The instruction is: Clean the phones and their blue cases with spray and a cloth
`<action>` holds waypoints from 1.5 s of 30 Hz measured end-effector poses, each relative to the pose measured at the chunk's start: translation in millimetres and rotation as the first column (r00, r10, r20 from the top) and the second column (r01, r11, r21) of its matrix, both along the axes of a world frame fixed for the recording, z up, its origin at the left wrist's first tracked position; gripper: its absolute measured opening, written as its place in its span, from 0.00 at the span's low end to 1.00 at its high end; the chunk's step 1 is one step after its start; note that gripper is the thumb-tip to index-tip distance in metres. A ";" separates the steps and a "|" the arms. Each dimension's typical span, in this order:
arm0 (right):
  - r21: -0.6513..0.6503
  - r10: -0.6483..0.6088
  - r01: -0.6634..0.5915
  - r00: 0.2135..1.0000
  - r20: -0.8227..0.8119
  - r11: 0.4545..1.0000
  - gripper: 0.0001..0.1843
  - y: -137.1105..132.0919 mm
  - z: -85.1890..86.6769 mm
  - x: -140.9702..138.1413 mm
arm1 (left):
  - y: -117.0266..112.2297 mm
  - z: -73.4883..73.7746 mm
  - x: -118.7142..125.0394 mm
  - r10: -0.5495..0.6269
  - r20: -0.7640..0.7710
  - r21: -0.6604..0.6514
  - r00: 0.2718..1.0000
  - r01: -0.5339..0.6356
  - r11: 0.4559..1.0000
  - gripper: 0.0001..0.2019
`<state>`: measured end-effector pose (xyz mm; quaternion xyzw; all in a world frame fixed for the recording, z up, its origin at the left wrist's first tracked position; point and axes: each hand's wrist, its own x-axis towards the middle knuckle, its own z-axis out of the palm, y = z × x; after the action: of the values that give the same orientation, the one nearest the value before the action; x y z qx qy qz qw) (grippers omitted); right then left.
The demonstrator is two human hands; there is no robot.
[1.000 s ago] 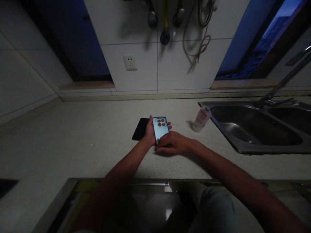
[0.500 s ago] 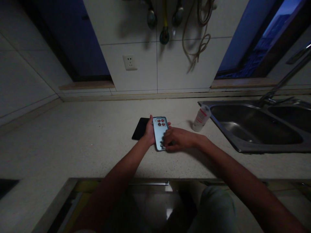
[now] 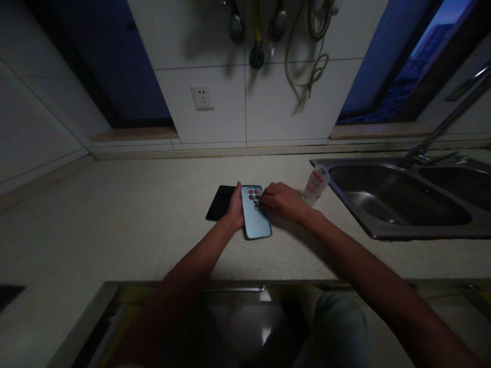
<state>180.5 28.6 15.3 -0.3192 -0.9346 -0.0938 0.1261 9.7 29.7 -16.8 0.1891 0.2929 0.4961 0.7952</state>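
Note:
My left hand [image 3: 235, 208] grips a light blue phone case [image 3: 257, 225] along its left side, with the thumb at the upper left edge. Reddish patches show in the round camera cut-outs near the top. Over the upper right of the case, my right hand [image 3: 282, 200] has its fingers drawn together against the back. Something small and greyish shows at those fingertips, too unclear to name. Partly behind my left hand lies a flat black phone-like slab [image 3: 220, 203] on the counter.
A translucent cup [image 3: 316, 183] with red print stands beyond my right hand. To the right is a steel double sink [image 3: 378, 232] with a faucet [image 3: 420, 151]. The pale countertop [image 3: 153, 220] meets a tiled wall with a socket [image 3: 202, 97] and hanging hoses.
My right hand has moved up the case, from its lower right part to beside the camera cut-outs. My left hand keeps its hold. The whole view has shifted slightly.

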 end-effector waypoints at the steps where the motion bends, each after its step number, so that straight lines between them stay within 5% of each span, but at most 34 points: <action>1: 0.009 -0.057 0.057 0.998 -0.018 0.998 0.08 0.8 -0.4 -0.2 | -0.7 -0.5 0.5 -0.006 0.007 0.005 1.000 0.006 1.000 0.29; 6: 0.011 -0.227 0.230 0.966 -0.124 0.973 0.12 2.6 -4.8 -2.8 | -3.8 0.8 2.1 -0.040 0.012 -0.002 0.999 0.040 0.999 0.27; 13: 0.054 -0.144 0.162 0.958 -0.249 0.985 0.11 2.2 -18.3 -7.4 | -3.5 0.7 4.9 0.002 0.007 -0.028 1.000 -0.002 1.000 0.29; 20: 0.056 -0.125 0.175 0.860 -0.494 0.983 0.12 0.5 -31.9 -10.8 | -9.9 -0.7 10.1 -0.104 -0.030 -0.022 0.994 0.104 0.994 0.27; 29: 0.076 0.151 -0.130 0.841 -0.520 0.989 0.14 -1.2 -40.2 -17.5 | -11.3 -5.8 9.2 -0.104 -0.026 -0.035 0.994 0.103 0.994 0.30; 38: -0.047 0.460 -0.530 0.774 -0.435 0.847 0.12 -17.0 -30.3 -19.5 | -2.9 -2.6 2.8 -0.074 0.018 -0.022 0.997 0.075 0.997 0.36; 45: -0.100 0.467 -0.526 0.815 -0.342 0.845 0.12 -22.9 -27.4 -26.0 | 4.7 -7.6 -2.3 -0.097 0.011 -0.009 0.995 0.097 0.995 0.39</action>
<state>154.4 5.8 -12.1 -0.0843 -0.9590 0.0825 0.2579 7.4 34.4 -24.4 0.1965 0.2815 0.4564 0.8209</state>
